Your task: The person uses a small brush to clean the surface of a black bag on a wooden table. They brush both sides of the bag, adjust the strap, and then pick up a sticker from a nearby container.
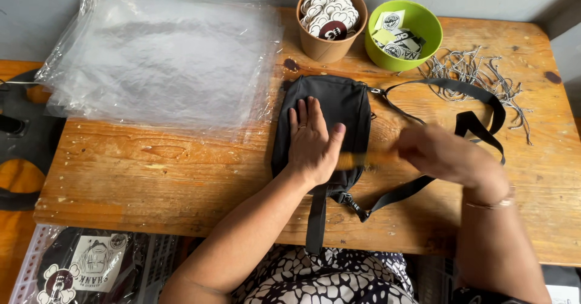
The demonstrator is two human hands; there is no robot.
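Under the left hand (311, 140), head view: black sling bag (339, 107) lies flat on the wooden desk (151, 171), palm open, pressing it down. Right hand (448, 156) is motion-blurred just beside the bag, holding an orange brush-like tool (366, 159) against its edge; grip unclear. Looks like a cleaning pass. Strap (484, 101) loops beyond the right hand.

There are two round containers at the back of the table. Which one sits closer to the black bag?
The brown paper cup full of round stickers. It stands right behind the black bag, while the green bowl sits farther right, beside the cup.
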